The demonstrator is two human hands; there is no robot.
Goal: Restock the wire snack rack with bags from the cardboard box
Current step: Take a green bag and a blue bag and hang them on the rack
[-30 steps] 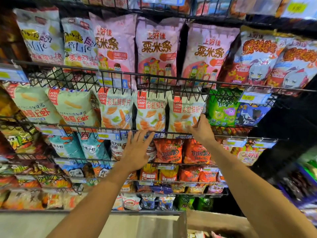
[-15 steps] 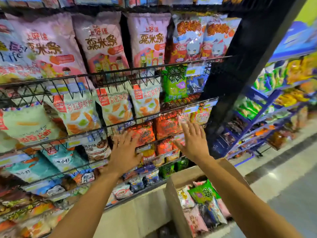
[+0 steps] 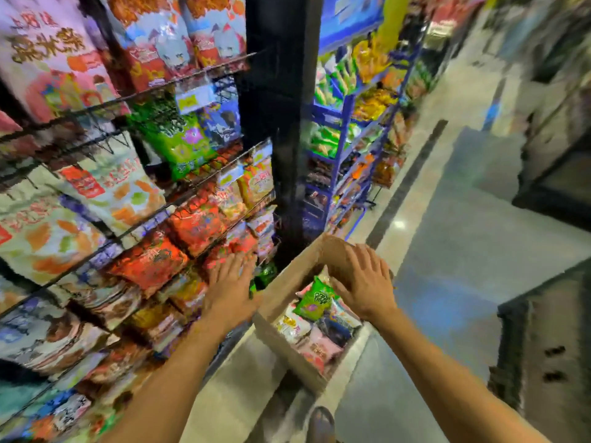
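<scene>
Under the right hand (image 3: 364, 282), fingers spread and holding nothing, the brown box (image 3: 281, 290) is sitting full of bags, a green bag (image 3: 315, 298) uppermost, while the left hand (image 3: 232, 289), likewise spread, is hovering beside the motion-blurred rack (image 3: 192, 206).

Wire snack rack (image 3: 153, 87): occupies the 9 o'clock side, tiers stocked with tilted bags, red bags (image 3: 195, 222) at mid-level. Cardboard box (image 3: 287, 282): open, at the rack's 4 o'clock, holding loose bags; green bag (image 3: 315, 298) topmost.
</scene>
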